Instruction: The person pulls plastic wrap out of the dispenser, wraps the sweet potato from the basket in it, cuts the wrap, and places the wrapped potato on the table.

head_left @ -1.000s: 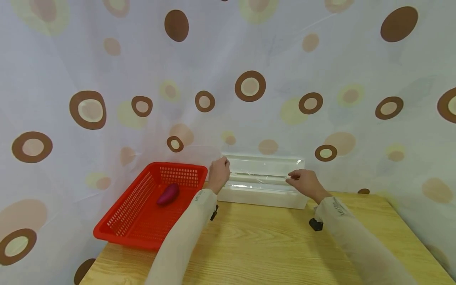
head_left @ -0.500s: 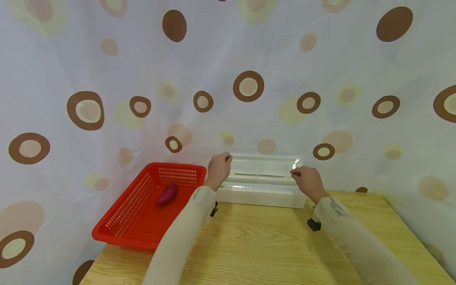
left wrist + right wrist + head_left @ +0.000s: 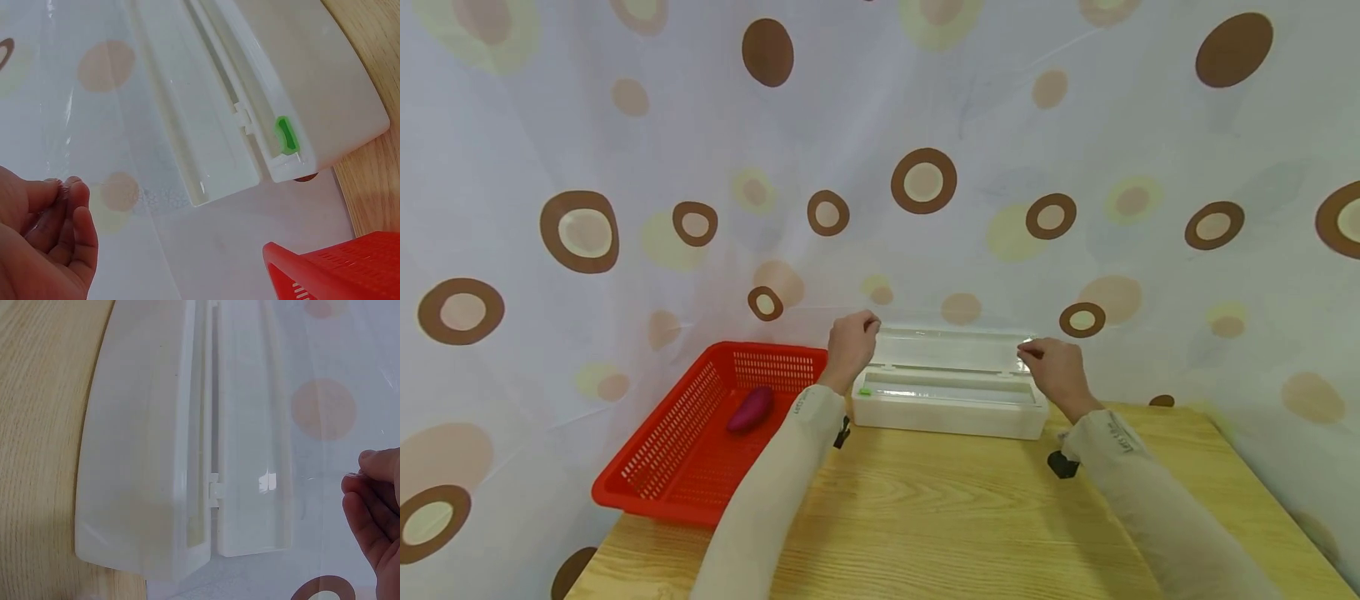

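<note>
Both hands pinch cling film [image 3: 94, 125] corners: left hand [image 3: 850, 343] at 9, right hand [image 3: 1054, 369] at 3 o'clock above dispenser [image 3: 947, 400]; I pull evenly, w/ film taut.

Small dark print showing on the left sleeve cuff [image 3: 802, 403] and on the right sleeve cuff [image 3: 1122, 435], both too small to be read, no other lettering appearing anywhere

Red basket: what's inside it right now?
One purple sweet potato lies inside the red basket. The left forearm covers the basket's right edge, so that strip stays unseen.
</note>
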Available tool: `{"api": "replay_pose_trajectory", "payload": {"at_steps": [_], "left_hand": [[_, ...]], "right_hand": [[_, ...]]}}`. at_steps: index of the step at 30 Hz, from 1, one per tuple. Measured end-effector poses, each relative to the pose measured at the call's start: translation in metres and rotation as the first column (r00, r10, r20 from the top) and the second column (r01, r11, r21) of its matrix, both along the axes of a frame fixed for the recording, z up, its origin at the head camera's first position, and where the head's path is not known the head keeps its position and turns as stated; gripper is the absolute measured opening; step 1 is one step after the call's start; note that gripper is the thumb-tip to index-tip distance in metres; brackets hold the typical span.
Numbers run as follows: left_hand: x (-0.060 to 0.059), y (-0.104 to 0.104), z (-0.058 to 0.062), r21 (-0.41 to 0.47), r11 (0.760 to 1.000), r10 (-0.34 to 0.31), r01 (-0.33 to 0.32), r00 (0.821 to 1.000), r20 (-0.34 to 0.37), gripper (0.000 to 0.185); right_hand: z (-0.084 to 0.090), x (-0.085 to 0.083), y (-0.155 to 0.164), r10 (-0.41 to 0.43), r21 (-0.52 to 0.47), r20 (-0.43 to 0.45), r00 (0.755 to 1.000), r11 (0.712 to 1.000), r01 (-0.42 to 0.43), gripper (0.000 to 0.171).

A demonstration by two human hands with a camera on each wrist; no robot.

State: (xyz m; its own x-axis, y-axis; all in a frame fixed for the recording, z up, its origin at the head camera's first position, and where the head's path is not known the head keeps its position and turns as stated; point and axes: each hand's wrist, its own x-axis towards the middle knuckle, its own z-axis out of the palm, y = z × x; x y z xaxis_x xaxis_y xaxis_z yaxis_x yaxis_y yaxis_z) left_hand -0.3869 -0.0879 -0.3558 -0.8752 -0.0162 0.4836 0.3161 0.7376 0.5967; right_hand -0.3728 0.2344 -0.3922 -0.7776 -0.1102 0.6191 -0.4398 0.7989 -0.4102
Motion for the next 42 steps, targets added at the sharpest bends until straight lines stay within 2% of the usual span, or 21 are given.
{"api": "replay_pose_trajectory", "payload": {"at_steps": [8,17,24,34,42], "left_hand": [[0.002,-0.005,0.009,0.019,1.000,0.012,-0.012,1.000,-0.025,0.018],[0.004,-0.007,0.017,0.047,0.999,0.005,-0.002,0.998,-0.059,0.018],[0.007,-0.012,0.023,0.075,0.997,-0.028,0.034,0.997,-0.075,0.019],[0.012,-0.018,0.035,0.103,0.995,-0.001,0.006,0.999,-0.048,0.019],[0.016,-0.020,0.044,0.100,0.994,-0.037,0.051,0.990,-0.136,0.016]], "right_hand": [[0.009,-0.005,0.001,-0.014,-0.036,-0.052,0.999,0.999,0.012,0.016],[0.026,-0.002,0.001,-0.005,-0.068,-0.046,0.999,0.998,0.002,0.017],[0.037,0.001,0.000,-0.009,-0.066,-0.039,0.999,0.998,0.007,0.019],[0.053,0.005,-0.005,-0.022,-0.061,-0.036,0.999,0.998,0.020,0.020],[0.065,0.013,-0.006,-0.011,-0.120,0.001,1.000,0.993,0.011,0.020]]}}
